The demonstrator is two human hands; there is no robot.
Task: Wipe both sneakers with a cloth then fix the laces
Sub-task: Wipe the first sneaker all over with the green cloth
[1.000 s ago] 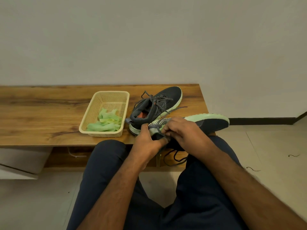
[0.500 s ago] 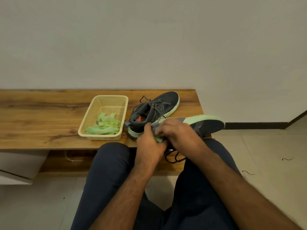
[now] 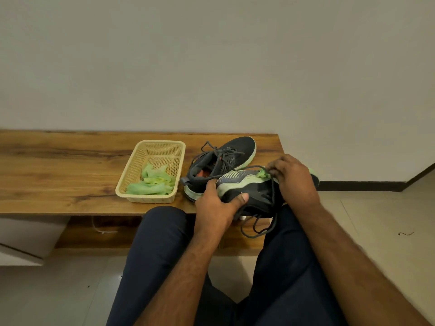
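Right now the held sneaker (image 3: 247, 189) lies sideways at centre frame, long axis left-right: left hand (image 3: 219, 208) grips its heel end, right hand (image 3: 294, 177) pinches a green cloth (image 3: 263, 174) at the toe end.

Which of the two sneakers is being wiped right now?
The nearer sneaker, tipped on its side: the left hand grips its heel end while the right hand presses a green cloth on it. The far sneaker sits untouched on the bench.

single head view, looking forward and down, close over the lap.
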